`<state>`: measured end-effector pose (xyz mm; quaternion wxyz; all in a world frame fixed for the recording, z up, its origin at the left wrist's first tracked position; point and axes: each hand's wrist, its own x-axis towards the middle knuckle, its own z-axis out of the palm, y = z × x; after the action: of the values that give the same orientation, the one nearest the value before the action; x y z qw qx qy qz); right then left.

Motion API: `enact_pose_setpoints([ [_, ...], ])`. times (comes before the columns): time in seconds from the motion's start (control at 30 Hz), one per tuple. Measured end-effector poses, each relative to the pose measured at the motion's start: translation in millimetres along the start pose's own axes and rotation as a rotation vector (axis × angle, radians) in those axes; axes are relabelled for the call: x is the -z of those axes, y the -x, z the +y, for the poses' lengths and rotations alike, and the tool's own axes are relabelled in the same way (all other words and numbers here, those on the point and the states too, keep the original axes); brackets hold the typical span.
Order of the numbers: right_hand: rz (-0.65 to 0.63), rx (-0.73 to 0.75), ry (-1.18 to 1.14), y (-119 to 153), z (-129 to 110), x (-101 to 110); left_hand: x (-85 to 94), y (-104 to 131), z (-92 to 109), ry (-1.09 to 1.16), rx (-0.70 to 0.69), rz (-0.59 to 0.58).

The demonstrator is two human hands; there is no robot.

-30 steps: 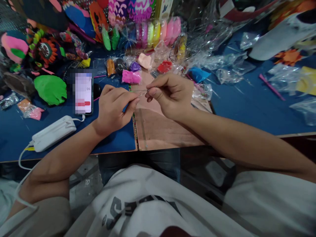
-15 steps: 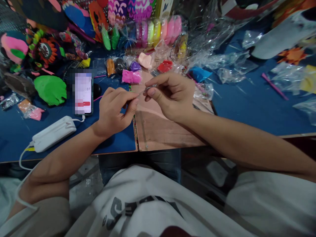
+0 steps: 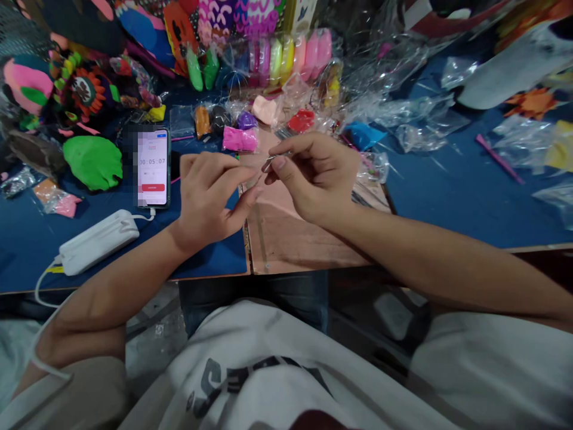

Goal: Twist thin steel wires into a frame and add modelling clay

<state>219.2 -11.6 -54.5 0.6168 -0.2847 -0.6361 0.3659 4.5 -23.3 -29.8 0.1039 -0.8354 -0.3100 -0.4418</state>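
My right hand (image 3: 320, 173) pinches a thin silvery metal piece (image 3: 270, 161) between thumb and forefinger. It looks like wire or the slim tip of a tool; its other end is hidden in the fingers. Just left of it, my left hand (image 3: 212, 191) has its thumb and forefinger apart, with nothing visible between them. Both hands hover over a brown wooden board (image 3: 304, 239) on the blue table. Behind them lie a bright pink clay packet (image 3: 240, 139), a purple clay lump (image 3: 246, 120) and a red clay lump (image 3: 301, 120).
A phone (image 3: 153, 170) showing a timer stands left of my hands, cabled to a white power bank (image 3: 99, 242). Green clay (image 3: 92, 161) lies farther left. Crumpled plastic bags (image 3: 418, 128), blue clay (image 3: 363, 135) and a purple stick (image 3: 498, 157) lie right.
The left thumb and forefinger have parted from their pinch at the thin metal piece's end. The right hand keeps its hold, and the metal piece has tilted slightly.
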Motion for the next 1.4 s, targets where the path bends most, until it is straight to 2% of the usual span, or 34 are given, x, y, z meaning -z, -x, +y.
enact_pose_setpoints([
  [0.13,-0.06,-0.079,-0.106,-6,-4,3,22.7,-17,-3,-0.035,-0.037,0.206],
  [0.2,-0.118,-0.13,-0.17,-9,-6,4,33.1,-27,-6,0.177,0.083,0.075],
  [0.23,-0.152,-0.157,-0.202,-10,-7,5,36.5,-31,-8,0.36,0.207,-0.043],
  [0.27,-0.181,-0.18,-0.23,-11,-8,5,38.2,-35,-10,0.576,0.418,-0.244],
  [0.33,-0.211,-0.213,-0.265,-11,-9,4,36.4,-37,-12,0.95,0.678,-0.487],
  [0.4,-0.22,-0.237,-0.265,-9,-8,3,29.5,-36,-12,1.121,0.853,-0.585],
  [0.43,-0.223,-0.25,-0.257,-8,-7,3,25.2,-34,-11,1.134,0.91,-0.617],
  [0.53,-0.236,-0.301,-0.244,-6,0,2,14.2,-28,-7,1.114,1.023,-0.625],
  [0.7,-0.23,-0.438,-0.3,-7,10,1,7.2,-22,-1,1.099,1.067,-0.551],
  [0.83,-0.199,-0.541,-0.325,-12,3,1,4.2,-20,0,1.045,1.057,-0.502],
  [0.97,-0.202,-0.611,-0.306,-16,-4,2,1.7,-20,4,0.992,1.05,-0.503],
  [1.13,-0.239,-0.624,-0.298,-15,-2,2,0.0,-21,6,0.957,1.037,-0.502],
  [1.4,-0.315,-0.547,-0.418,-12,11,6,-1.4,-20,4,0.962,0.997,-0.449],
])
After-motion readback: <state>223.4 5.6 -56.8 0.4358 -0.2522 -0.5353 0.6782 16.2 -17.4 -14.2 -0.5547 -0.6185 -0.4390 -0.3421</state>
